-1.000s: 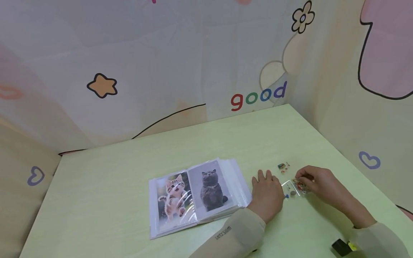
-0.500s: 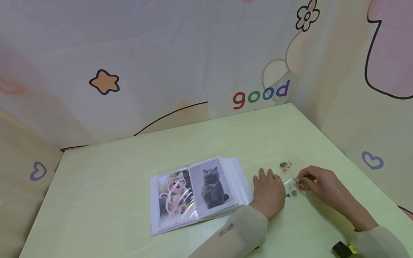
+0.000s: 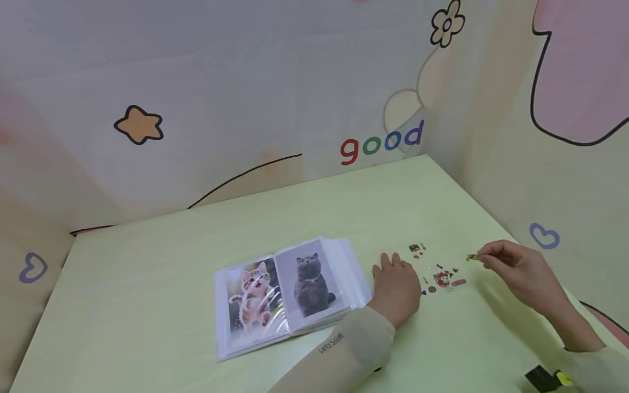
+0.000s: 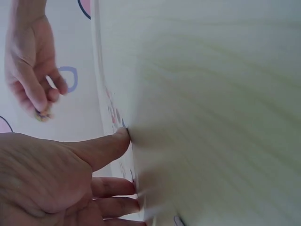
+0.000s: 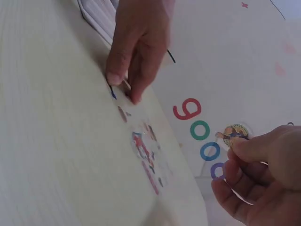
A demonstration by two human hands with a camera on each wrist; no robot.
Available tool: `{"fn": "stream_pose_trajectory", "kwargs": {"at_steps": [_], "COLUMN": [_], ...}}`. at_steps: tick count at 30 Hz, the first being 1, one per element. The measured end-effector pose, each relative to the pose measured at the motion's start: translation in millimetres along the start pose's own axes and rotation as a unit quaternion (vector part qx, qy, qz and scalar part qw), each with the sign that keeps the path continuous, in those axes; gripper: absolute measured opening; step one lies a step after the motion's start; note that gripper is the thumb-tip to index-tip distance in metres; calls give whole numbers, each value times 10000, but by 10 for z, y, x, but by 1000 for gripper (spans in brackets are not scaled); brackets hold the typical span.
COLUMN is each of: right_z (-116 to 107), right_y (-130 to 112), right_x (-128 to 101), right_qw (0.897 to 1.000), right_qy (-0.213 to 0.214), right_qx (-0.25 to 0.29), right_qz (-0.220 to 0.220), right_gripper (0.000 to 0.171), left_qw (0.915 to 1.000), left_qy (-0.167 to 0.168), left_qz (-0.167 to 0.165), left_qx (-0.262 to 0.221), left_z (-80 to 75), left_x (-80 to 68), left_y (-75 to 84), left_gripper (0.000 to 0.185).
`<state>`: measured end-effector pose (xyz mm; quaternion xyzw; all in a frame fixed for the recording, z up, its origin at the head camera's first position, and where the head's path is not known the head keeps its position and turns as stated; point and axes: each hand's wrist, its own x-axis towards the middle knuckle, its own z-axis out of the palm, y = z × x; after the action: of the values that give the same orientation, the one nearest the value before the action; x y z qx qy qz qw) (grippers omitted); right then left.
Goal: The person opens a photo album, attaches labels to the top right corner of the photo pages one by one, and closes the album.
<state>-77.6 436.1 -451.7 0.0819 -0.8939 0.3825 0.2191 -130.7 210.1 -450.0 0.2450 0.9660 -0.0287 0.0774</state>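
Note:
My right hand (image 3: 523, 278) pinches a small sticker (image 5: 236, 136) between thumb and forefinger, raised above the table. In the right wrist view the sticker has a brown and yellow figure inside a clear rim. My left hand (image 3: 397, 284) lies palm down, its fingers spread and its thumb (image 4: 113, 143) pressing beside a clear sticker sheet. On that sheet (image 3: 437, 279) are a red and white figure, a red strip and several tiny pieces. Further back, a small group of printed stickers (image 3: 416, 249) also shows. Part of the sheet is hidden under the left hand.
An open photo album (image 3: 222, 322) lies left of the left hand, with a kitten photo and a grey cat photo. A black and yellow object (image 3: 543, 377) sits near the right sleeve. Printed fabric walls (image 3: 236, 98) stand behind and beside the table.
My right hand has lifted up and right off the sheet with a sticker pinched in it. The left hand keeps its place on the table. The head view has shifted slightly.

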Motion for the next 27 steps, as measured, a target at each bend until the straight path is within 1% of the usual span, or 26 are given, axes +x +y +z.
{"fn": "stream_pose_trajectory", "kwargs": {"at_steps": [3, 7, 9, 12, 15, 19, 23, 27], "right_z": [125, 263, 303, 343, 363, 387, 414, 437], "right_y": [-12, -33, -28, -4, 17, 20, 2, -14], "right_x": [46, 149, 193, 232, 260, 296, 318, 329], "right_qw": [9971, 9903, 9850, 9775, 9700, 9619, 9606, 9635], "right_qy": [-590, -1211, -1503, -1803, -2027, -2218, -2256, -2200], "right_qx": [391, 438, 497, 604, 763, 922, 880, 782], "right_qz": [282, 518, 687, 916, 1102, 1307, 1362, 1309], "right_gripper": [12, 8, 7, 9, 12, 13, 12, 11], "left_qw": [9999, 9993, 9991, 9991, 9991, 9992, 9992, 9990], "left_qy": [142, 370, 401, 404, 388, 381, 392, 447], "left_qz": [55, 44, 45, 61, 64, 57, 60, -3], "left_qx": [34, 59, 91, 146, 167, 132, 71, -79], "left_z": [-15, -5, 5, 29, 50, 64, 73, 72], "left_x": [-14, -33, -41, -35, -18, 2, 7, 14], "left_y": [-14, -3, 4, 10, 3, -26, -58, -92], "left_gripper": [48, 43, 43, 46, 50, 54, 57, 66]}}
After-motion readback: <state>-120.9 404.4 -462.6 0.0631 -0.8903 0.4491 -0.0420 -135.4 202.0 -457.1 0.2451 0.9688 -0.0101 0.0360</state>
